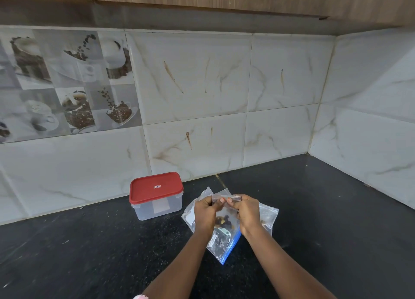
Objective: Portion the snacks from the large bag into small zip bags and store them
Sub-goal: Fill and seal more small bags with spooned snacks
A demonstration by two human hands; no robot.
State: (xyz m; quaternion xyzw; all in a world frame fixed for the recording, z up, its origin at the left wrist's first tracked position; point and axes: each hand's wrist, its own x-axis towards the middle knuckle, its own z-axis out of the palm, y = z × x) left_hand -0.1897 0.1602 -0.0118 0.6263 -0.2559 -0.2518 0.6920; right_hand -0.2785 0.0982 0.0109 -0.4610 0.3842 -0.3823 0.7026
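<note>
Black stone surface [89,242] beneath everything. Nearest: large bag [219,242] with blue zip strip, flat under the forearms, some contents apparently left inside. Just above it: small zip bag [225,213] held upright, dark and pale snacks [224,221] in its lower half. Left hand [205,211] and right hand [247,211] at the top edge, fingers [221,200] pinching the seal strip, thumbs almost touching. Judged: portion loaded, sealing in hand. More clear bags [268,215] lying either side, contents unclear. Farther back: red-lidded container [157,195], lid on; storing not yet done.
</note>
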